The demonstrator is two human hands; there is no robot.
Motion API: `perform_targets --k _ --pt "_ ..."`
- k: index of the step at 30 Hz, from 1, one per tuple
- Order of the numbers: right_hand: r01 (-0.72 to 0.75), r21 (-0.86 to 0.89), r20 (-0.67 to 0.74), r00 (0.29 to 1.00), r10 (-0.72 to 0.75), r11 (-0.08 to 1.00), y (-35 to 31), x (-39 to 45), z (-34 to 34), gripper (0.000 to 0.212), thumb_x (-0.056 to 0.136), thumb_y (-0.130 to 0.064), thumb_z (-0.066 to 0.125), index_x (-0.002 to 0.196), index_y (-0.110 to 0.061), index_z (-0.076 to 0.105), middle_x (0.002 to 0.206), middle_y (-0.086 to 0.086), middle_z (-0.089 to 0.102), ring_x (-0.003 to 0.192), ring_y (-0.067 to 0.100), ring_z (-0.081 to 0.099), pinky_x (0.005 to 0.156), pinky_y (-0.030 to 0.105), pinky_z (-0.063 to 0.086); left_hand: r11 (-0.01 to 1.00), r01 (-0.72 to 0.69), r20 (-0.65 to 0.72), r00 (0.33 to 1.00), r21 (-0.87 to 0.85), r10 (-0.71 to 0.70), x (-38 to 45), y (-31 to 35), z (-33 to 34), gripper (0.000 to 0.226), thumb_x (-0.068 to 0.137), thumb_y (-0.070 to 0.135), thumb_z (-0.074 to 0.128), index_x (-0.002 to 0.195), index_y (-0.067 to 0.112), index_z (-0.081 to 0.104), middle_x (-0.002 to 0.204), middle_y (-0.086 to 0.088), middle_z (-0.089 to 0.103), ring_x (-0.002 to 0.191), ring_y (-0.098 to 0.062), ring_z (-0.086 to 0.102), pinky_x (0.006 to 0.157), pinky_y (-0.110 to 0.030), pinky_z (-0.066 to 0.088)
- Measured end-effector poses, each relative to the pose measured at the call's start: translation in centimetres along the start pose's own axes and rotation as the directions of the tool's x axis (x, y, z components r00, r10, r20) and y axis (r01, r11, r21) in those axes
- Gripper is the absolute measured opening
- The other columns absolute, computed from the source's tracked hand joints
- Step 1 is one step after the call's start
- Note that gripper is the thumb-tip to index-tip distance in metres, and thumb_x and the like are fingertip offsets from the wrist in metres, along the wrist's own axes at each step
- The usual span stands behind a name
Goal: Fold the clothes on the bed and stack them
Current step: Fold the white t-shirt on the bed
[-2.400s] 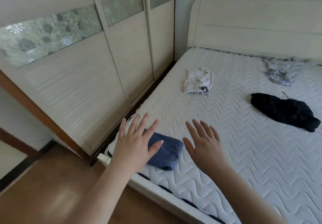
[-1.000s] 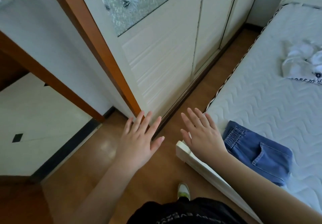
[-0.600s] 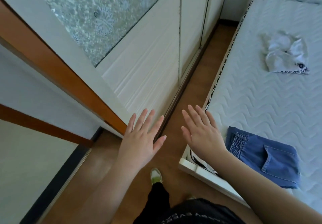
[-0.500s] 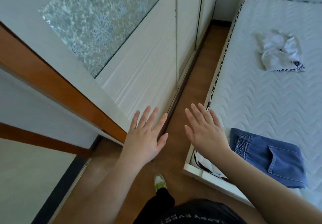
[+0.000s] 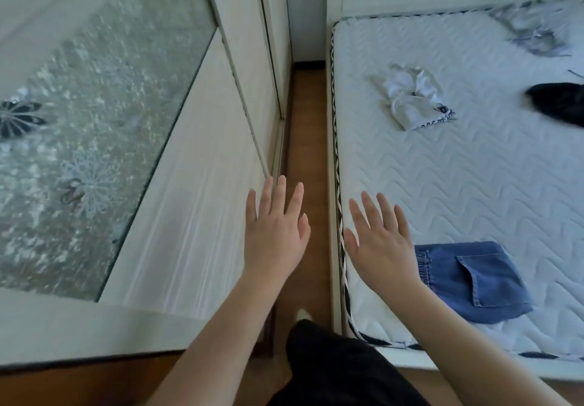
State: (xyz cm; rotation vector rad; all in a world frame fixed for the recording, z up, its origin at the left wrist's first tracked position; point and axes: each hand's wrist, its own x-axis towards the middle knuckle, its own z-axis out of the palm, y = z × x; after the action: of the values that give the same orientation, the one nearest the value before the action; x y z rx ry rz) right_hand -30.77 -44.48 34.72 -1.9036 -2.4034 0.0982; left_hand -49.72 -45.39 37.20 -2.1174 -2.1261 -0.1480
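One piece down: the folded denim garment [image 5: 474, 279] lay at the bed's [image 5: 442, 184] near corner. The white top [image 5: 414, 102], black garment [image 5: 559, 104] and pale one [image 5: 534, 29] lay crumpled farther up. Left hand [image 5: 273, 235] and right hand [image 5: 379, 247] hovered, fingers spread, holding nothing.

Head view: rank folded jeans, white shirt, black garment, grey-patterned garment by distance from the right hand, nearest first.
From the right hand:
1. Folded jeans, right beside the hand at the mattress's near corner.
2. White shirt, crumpled, mid-mattress ahead.
3. Black garment, at the frame's right edge, partly cut off.
4. Grey-patterned garment, blurred, far corner near the headboard.
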Motion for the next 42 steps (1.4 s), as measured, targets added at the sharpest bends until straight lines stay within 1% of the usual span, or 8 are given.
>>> perform_targets --k 5,9,16,21,25,31,34,42 --pt "-0.115 0.028 -0.058 0.991 0.117 0.993 3.0 5.1 0.7 0.057 0.103 -0.045 0.021 0.154 -0.020 0.028 0.162 0.005 0.022 0.150 0.027 0.012 0.122 0.048 0.006 0.996 -0.075 0.091 0.993 -0.044 0.079 7.3 2.7 3.3 0.057 0.100 0.048 0.022 0.152 0.025 0.027 0.159 -0.010 0.026 0.149 -0.028 0.015 0.120 -0.049 0.007" --pt "-0.242 0.090 -0.077 0.966 0.249 0.966 7.8 12.6 1.5 0.058 0.102 -0.043 0.025 0.155 -0.021 0.023 0.163 0.004 0.015 0.151 0.027 0.007 0.122 0.047 0.004 0.981 -0.192 0.071 0.978 -0.043 0.194 16.2 5.1 5.1 0.058 0.100 0.050 0.020 0.151 0.025 0.031 0.158 -0.009 0.028 0.149 -0.028 0.016 0.119 -0.048 0.007" --pt "-0.450 0.123 -0.068 0.885 0.460 0.884 16.4 23.9 1.2 0.058 0.102 -0.045 0.020 0.156 -0.025 0.013 0.165 -0.001 0.005 0.151 0.023 -0.004 0.122 0.043 -0.006 0.887 -0.461 0.065 0.886 0.003 0.460 31.9 10.5 5.9 0.059 0.099 0.050 0.021 0.151 0.025 0.033 0.159 -0.008 0.028 0.148 -0.026 0.016 0.121 -0.047 0.011" --pt "-0.477 0.157 -0.073 0.868 0.491 0.865 19.6 29.4 0.2 0.057 0.102 -0.044 0.025 0.156 -0.023 0.020 0.164 -0.001 0.011 0.151 0.024 0.001 0.121 0.043 -0.003 0.827 -0.561 0.095 0.825 0.015 0.558 38.4 11.8 6.4 0.059 0.099 0.051 0.023 0.151 0.025 0.034 0.157 -0.008 0.030 0.149 -0.027 0.017 0.121 -0.047 0.015" --pt "-0.514 0.193 -0.095 0.838 0.537 0.836 21.3 32.5 -0.5 0.057 0.102 -0.043 0.028 0.155 -0.021 0.025 0.164 0.000 0.014 0.151 0.025 0.006 0.121 0.044 0.000 0.791 -0.609 0.171 0.786 0.053 0.594 43.3 13.1 7.2 0.062 0.098 0.053 0.013 0.154 0.028 0.023 0.162 -0.005 0.018 0.151 -0.024 0.005 0.122 -0.045 0.006" --pt "-0.537 0.153 -0.121 0.823 0.555 0.830 21.7 36.3 -1.0 0.057 0.101 -0.043 0.034 0.152 -0.018 0.033 0.162 0.004 0.022 0.150 0.027 0.015 0.121 0.046 0.006 0.726 -0.683 0.188 0.725 0.073 0.663 50.5 15.0 8.4 0.062 0.098 0.056 0.010 0.156 0.033 0.008 0.164 -0.002 0.004 0.150 -0.021 -0.007 0.121 -0.043 -0.005" --pt "-0.556 0.127 -0.111 0.815 0.568 0.822 22.0 39.0 -0.7 0.060 0.101 -0.046 0.026 0.154 -0.020 0.026 0.163 0.003 0.018 0.151 0.027 0.010 0.121 0.046 0.002 0.693 -0.718 0.181 0.691 0.058 0.700 54.9 15.6 9.8 0.062 0.098 0.056 0.012 0.156 0.033 0.008 0.164 -0.002 0.002 0.150 -0.021 -0.010 0.120 -0.042 -0.010" --pt "-0.618 0.073 -0.023 0.784 0.621 0.783 24.2 53.0 4.1 0.060 0.103 -0.044 0.026 0.157 -0.018 0.016 0.165 0.004 0.008 0.151 0.027 0.004 0.121 0.046 -0.001 0.612 -0.790 0.178 0.599 -0.027 0.781 69.0 14.5 17.5 0.068 0.094 0.065 -0.006 0.155 0.036 -0.001 0.164 0.002 -0.006 0.148 -0.016 -0.019 0.120 -0.041 -0.011"
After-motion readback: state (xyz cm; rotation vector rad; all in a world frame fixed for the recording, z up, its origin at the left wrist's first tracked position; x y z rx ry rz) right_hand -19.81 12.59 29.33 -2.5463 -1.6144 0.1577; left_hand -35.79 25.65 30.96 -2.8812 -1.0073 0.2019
